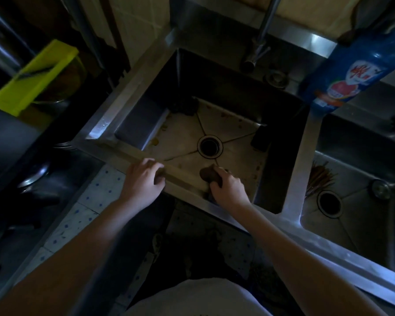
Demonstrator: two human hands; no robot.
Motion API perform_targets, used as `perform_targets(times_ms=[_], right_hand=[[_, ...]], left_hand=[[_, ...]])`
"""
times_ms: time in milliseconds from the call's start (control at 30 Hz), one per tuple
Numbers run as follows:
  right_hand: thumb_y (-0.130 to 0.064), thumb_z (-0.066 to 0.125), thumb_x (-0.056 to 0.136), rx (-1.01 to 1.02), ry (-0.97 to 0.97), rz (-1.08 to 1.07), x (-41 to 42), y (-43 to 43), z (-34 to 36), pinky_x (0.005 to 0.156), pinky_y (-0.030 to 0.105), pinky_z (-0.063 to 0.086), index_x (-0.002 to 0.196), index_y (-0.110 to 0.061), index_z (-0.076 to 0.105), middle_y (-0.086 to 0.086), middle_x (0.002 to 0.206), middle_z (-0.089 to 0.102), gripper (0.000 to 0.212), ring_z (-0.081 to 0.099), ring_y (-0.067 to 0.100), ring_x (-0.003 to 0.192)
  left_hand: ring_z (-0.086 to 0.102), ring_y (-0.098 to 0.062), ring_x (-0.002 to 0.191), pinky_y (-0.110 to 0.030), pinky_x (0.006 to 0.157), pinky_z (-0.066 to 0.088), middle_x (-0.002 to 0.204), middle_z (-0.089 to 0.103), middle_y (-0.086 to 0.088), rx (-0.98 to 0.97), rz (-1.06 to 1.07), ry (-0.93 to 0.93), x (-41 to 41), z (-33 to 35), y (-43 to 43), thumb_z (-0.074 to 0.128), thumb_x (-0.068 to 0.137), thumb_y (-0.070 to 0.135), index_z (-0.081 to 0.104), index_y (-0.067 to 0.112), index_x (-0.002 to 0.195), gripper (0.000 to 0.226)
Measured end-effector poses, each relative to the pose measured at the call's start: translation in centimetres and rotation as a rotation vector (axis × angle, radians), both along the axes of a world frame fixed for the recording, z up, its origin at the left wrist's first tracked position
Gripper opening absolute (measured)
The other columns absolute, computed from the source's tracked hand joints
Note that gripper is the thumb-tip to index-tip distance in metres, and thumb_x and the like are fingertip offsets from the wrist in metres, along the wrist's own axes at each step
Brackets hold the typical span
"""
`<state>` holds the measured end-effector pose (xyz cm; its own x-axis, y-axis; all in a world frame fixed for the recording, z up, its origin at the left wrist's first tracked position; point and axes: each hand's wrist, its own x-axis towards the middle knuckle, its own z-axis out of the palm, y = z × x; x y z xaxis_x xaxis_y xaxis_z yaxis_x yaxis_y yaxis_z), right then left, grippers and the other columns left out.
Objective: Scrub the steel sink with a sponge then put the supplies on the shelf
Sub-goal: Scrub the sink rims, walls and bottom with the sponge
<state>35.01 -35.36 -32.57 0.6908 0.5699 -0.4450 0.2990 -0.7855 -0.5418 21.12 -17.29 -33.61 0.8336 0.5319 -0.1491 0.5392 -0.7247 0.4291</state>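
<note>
A person leaned over a steel sink (114,117), scrubbing stage under way. The right hand (228,190) clutched a dark brown sponge (209,175) and pressed it on the sink floor by the near wall, just short of the drain (209,147). The left hand (144,181) curled over the near rim, fingers hooked on the edge, apparently bracing the body. Brown specks dotted the floor along the far and left edges, and a dark pad (259,139) stood against the right wall, so most of the basin seemed unscrubbed; the next stroke would likely need to carry the sponge outward toward those corners with firm pressure. A blue detergent bottle (351,71) stood on the far ledge right of the tap (260,39), not yet shelved. A second basin (356,233) to the right held a bundle of chopsticks (319,179) beside its own drain.
</note>
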Motion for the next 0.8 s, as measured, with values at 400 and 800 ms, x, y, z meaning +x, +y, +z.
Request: perform_targets(times_ms=[400, 800], right_hand=[[-0.011, 0.062, 0.086, -0.011, -0.080, -0.062, -2.0, 0.9, 0.0, 0.101, 0.032, 0.039, 0.137, -0.017, 0.044, 0.007, 0.134, 0.050, 0.054, 0.050, 0.025, 0.121], [-0.006, 0.062, 0.087, -0.018, -0.148, -0.319, -3.0, -4.6, 1.0, 0.100, 0.039, 0.046, 0.136, -0.017, 0.046, 0.010, 0.134, 0.052, 0.053, 0.054, 0.026, 0.118]], left_hand=[[0.053, -0.028, 0.112, -0.041, 0.097, 0.039, 0.122, 0.055, -0.008, -0.010, -0.043, -0.018, -1.2, -0.2, 5.5, 0.063, 0.083, 0.023, 0.064, 0.015, 0.110, 0.028], [0.049, -0.033, 0.116, -0.044, 0.099, 0.039, 0.127, 0.051, -0.015, -0.038, -0.098, -0.017, -1.9, -1.4, 6.9, 0.063, 0.083, 0.021, 0.060, 0.011, 0.116, 0.035]])
